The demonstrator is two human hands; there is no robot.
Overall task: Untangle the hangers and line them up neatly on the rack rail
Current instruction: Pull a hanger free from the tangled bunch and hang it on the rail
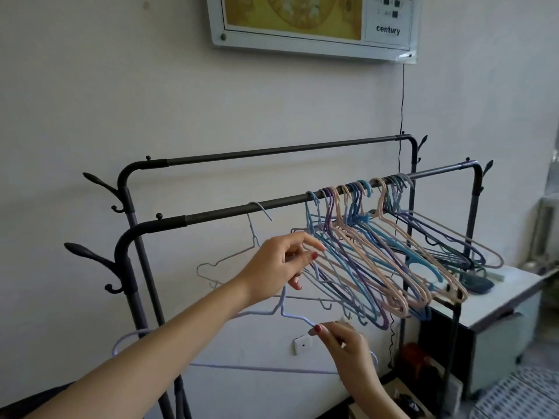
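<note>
Centre frame, left hand (282,261) pinching the tangled pastel hangers (378,261) bunched on the front rack rail (242,207), lower centre, right hand (348,346) pinching a loose lilac hanger (290,314), one white hanger (233,258) hanging alone on the rail at left.

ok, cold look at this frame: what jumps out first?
The tangled bunch of pastel hangers crowding the right half of the front rail, with one white wire hanger hanging alone to its left. In front, the left hand reaches into the bunch while the right hand pinches the shoulder of a lavender hanger held off the rail.
</note>
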